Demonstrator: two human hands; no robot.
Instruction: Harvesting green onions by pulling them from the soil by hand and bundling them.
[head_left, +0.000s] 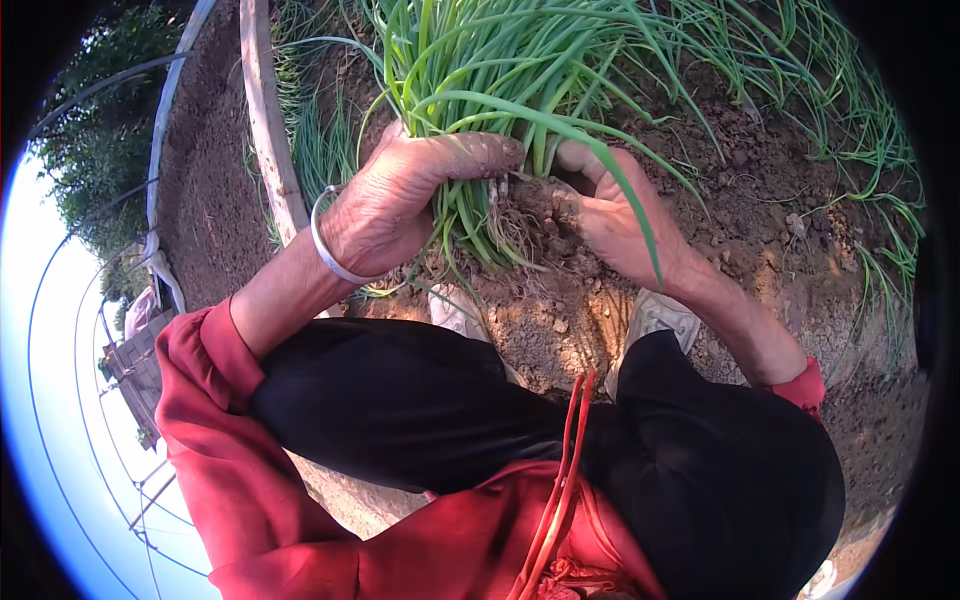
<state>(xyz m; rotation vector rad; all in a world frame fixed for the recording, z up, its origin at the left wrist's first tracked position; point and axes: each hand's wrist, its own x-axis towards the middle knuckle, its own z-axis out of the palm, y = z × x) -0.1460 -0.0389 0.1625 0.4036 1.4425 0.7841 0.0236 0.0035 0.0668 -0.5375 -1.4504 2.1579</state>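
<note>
A thick bunch of green onion plants (480, 82) is gripped in my left hand (420, 180), which wears a metal bangle (326, 244) at the wrist. Leaves of the bunch also hang out below that hand. My right hand (600, 199) is close beside it, thumb and fingers closed on a few stems at the bunch's right edge. Between the hands, soil-covered roots (525, 232) dangle over the ground. Both hands are dirty with soil. The right fingertips are partly hidden by leaves and soil.
More green onions grow or lie on brown soil (750, 195) at the upper right and behind a wooden plank (270, 127) at the left. My shoes (457, 311) rest on the soil below the hands. Curved poles and trees stand at the far left.
</note>
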